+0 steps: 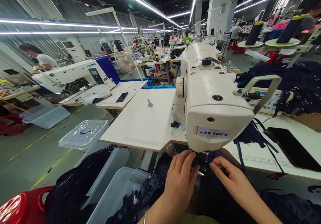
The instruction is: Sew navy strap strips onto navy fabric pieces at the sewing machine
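Note:
A white JUKI sewing machine (210, 93) stands on the white work table (145, 117) right in front of me. Dark navy fabric (215, 190) lies under its head and runs down toward my lap. My left hand (182, 177) rests flat on the fabric just left of the needle area, fingers stretched forward. My right hand (230, 178) presses the fabric on the right side, fingers extended toward the presser foot. The needle itself is hidden by the machine head.
A black phone (293, 148) lies on the table at right, near a pile of navy pieces (288, 83). Clear plastic bins (84, 133) and a red stool (22, 205) sit at lower left. Another JUKI machine (80, 76) and other workers are farther left and behind.

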`<state>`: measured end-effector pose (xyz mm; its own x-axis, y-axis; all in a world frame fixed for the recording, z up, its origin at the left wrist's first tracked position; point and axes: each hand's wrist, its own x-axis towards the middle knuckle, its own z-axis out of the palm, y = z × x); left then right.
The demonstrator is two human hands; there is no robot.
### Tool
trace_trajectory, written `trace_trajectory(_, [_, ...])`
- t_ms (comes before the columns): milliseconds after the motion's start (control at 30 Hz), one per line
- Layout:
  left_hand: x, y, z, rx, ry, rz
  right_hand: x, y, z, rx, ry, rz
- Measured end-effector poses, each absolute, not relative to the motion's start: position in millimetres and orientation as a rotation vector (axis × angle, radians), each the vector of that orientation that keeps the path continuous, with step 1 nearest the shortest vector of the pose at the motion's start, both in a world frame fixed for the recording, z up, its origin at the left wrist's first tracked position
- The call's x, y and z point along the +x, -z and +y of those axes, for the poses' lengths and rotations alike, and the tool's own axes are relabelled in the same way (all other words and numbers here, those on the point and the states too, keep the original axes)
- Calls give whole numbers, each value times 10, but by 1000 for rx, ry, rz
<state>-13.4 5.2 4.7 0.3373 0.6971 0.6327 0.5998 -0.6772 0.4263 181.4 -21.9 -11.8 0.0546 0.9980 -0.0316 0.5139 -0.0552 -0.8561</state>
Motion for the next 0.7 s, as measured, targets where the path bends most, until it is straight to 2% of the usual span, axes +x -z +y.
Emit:
trace_trajectory(133, [-154, -7, 77, 3001, -944, 858, 1860, 157, -90, -1620, -899, -1579])
trace_trajectory(233, [-167, 43, 69, 3032, -788, 978, 1926, 198, -54, -1563, -888, -1483])
trace_trajectory(700, [-191, 294, -45, 3185, -825, 1285, 1922, 161, 32, -1438, -674, -1707])
